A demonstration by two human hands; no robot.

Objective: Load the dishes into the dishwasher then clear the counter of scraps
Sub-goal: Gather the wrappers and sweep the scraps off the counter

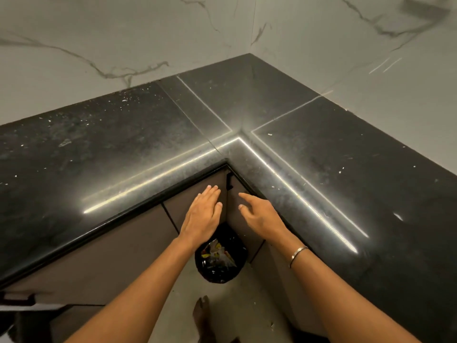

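Hands, left (202, 214) and right (259, 214), point toward counter (123, 149) corner, empty.

The counter (123, 154) is made of black stone, polished so shiny that bright lines of light are seen on it, and small white specks and dusty smears are left on its smooth top. The wall (99, 33) is covered in smooth, pale tiles painted like marble with grey veins, while the cupboard doors (118, 256) are given a flat, dull brown finish. A thin, shiny metal bangle (298, 255) is worn on the right wrist, and the bin (220, 258) is lined with crinkly, glossy black plastic.
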